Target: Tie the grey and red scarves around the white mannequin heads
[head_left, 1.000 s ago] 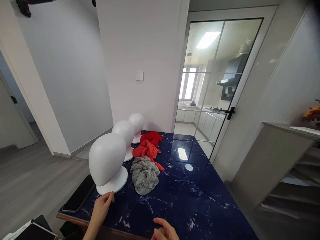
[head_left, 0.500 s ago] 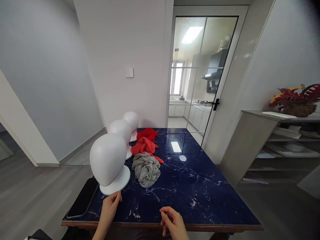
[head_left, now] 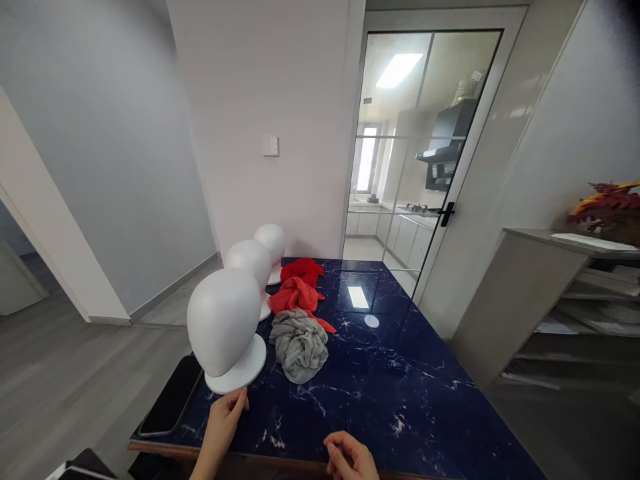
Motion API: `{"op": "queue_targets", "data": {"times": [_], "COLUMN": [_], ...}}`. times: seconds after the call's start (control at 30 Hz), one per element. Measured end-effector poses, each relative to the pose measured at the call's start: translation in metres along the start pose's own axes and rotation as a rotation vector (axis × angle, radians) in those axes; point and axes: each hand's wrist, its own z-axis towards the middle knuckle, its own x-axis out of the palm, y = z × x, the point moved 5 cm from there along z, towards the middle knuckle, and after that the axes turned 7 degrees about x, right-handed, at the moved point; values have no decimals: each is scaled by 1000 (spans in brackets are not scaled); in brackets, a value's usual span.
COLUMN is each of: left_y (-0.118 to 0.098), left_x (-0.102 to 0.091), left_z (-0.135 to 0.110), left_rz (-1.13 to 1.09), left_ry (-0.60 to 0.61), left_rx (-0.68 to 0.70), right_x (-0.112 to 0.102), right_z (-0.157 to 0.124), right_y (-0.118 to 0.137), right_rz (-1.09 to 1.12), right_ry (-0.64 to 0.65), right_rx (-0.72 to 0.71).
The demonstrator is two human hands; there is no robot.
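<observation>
**Dark blue counter [head_left: 390,387], counted from left to right**

The counter is glossy, veined with white, and stands in a grey-walled room. At its near left corner lies one dark phone [head_left: 173,405], flat and partly over the edge.

Just right of the phone, three white foam heads stand in a row that runs away along the left side. The nearest foam head [head_left: 223,327] is the largest in view and stands upright on its round base. The second foam head [head_left: 249,262] is behind it, and the third foam head [head_left: 271,240] is by the wall.

The left hand [head_left: 226,417] reaches in from the near edge, and its fingertips touch the rim of the nearest base. I cannot tell whether they pinch it.

Three crumpled cloths lie beside the heads. One grey cloth [head_left: 300,343] is closest, one orange-red cloth [head_left: 297,297] touches its far side, and one red cloth [head_left: 301,270] is farthest back.

The right hand [head_left: 353,457] sits at the near edge, well apart from the cloths. Its fingers are loosely curled and it holds nothing.

On the wall behind is one light switch [head_left: 271,146]. Right of it is one glass door [head_left: 415,167], then one shelf unit [head_left: 530,293].
</observation>
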Motion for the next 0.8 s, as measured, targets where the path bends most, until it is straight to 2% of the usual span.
{"op": "queue_targets", "data": {"times": [0.17,0.3,0.43,0.6,0.7,0.8], "left_y": [-3,-3,-5,-7,-8,-8], "left_x": [0,0,-2,-4,-5,-4], "left_z": [0,-1,-1,-2,-2,-3], "left_rz": [-7,10,12,6,43,58], "left_ry": [-21,-30,-39,-66,-80,-64], "left_rx": [12,28,41,40,23,24], "right_x": [0,-14,-46,-102,-134,-156], "right_z": [-15,-29,-44,-53,-46,-25], "right_y": [13,13,12,22,38,54], "right_rz": [134,197,181,93,-55,-178], "right_ry": [125,106,-28,-280,-434,-502], "right_rx": [48,52,14,-48,-120,-182]}}
